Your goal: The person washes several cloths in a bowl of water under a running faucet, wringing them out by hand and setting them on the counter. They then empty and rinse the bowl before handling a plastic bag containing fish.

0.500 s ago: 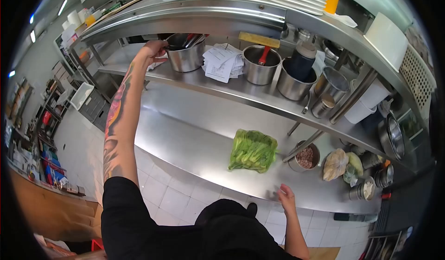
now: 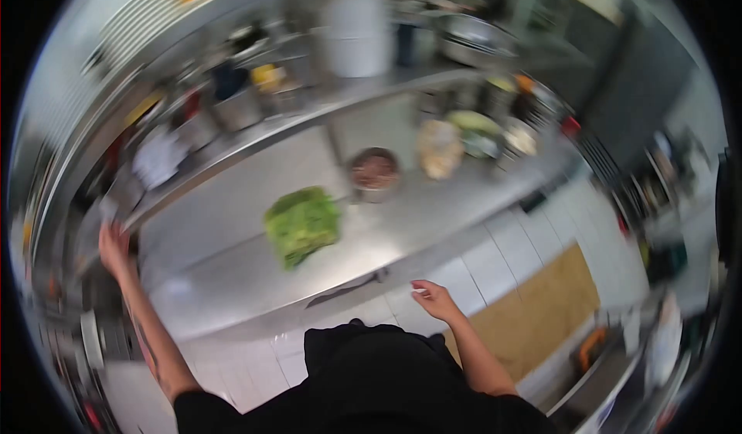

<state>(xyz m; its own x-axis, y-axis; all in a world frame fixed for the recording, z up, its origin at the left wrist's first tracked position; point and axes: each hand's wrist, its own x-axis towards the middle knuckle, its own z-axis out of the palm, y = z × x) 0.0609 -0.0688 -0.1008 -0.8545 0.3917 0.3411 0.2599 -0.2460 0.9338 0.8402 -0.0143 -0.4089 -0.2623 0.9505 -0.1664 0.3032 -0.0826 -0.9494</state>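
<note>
My left hand is stretched out at the far left, near the end of the steel shelf and just below a pot there; motion blur hides whether it holds anything. My right hand hangs in front of the counter's edge with its fingers partly spread and nothing in them. Between the hands, a bag of leafy greens lies on the steel counter. Behind it to the right stands a metal pot of brownish-red food.
Papers and several metal pots line the shelf. A white bucket stands farther right. Bagged food and metal containers sit at the counter's right end. A brown board is at the lower right, above the tiled floor.
The view has swung to the right and blurred. My left hand has moved away from the pot's rim, where it was before. My right hand is still in front of the counter.
</note>
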